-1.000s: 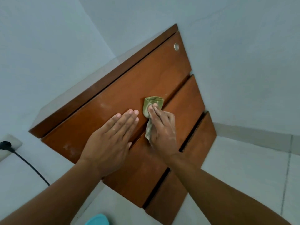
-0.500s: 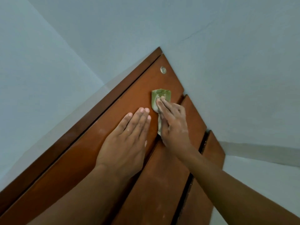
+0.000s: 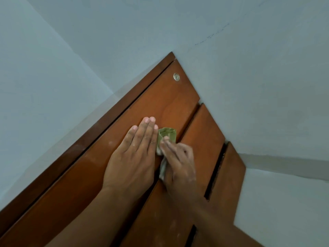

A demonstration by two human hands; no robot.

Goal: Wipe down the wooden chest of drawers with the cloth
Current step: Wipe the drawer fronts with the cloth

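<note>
The green cloth [image 3: 167, 135] lies folded on the top drawer front [image 3: 165, 107] of the wooden chest of drawers [image 3: 201, 132], right at that drawer's lower edge, where a dark gap separates it from the second drawer front [image 3: 204, 138]. The right hand [image 3: 179, 164] presses on the cloth with extended fingertips [image 3: 166, 139], while its other fingers curl round the pale tail of fabric that trails beneath the palm. The left hand [image 3: 132, 157] rests flat on the same top drawer just beside the cloth, fingers straight and together, holding nothing, its little finger nearly touching the fabric's edge. A small round metal lock [image 3: 176, 76] sits near the top drawer's upper corner, well apart from the cloth. A third drawer front [image 3: 227, 177] lies beyond the second. Pale grey walls [image 3: 249, 77] surround the chest.
</note>
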